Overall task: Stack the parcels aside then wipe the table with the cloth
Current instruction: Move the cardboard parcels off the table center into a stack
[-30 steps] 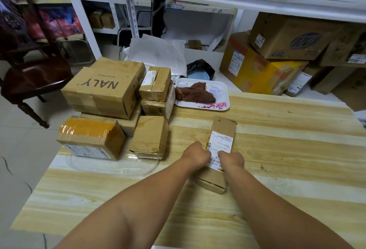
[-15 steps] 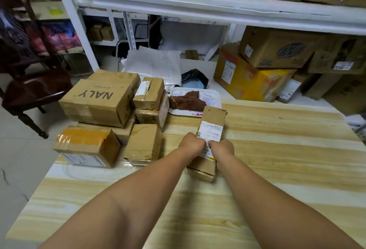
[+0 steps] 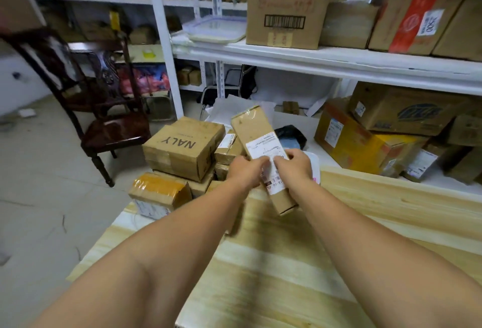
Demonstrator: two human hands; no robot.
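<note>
A long flat cardboard parcel (image 3: 254, 126) with a white label is held tilted above the wooden table (image 3: 300, 262). My left hand (image 3: 243, 169) grips its left edge and my right hand (image 3: 294, 164) grips its right edge. It hangs over the parcel stack at the table's far left: a large box marked NALY (image 3: 182, 147), an orange-taped box (image 3: 159, 189) and small boxes (image 3: 228, 149) behind my left hand. The white tray (image 3: 314, 164) shows only an edge behind my right hand; the brown cloth is hidden.
A dark wooden chair (image 3: 104, 108) stands on the floor left of the table. White shelving (image 3: 313, 59) carries big cartons behind. A yellow box (image 3: 360, 145) and more cartons sit beyond the table's far right edge.
Both hands lifted the long parcel off the table and carried it up and left over the stack. The camera tipped upward, showing more of the shelves.
</note>
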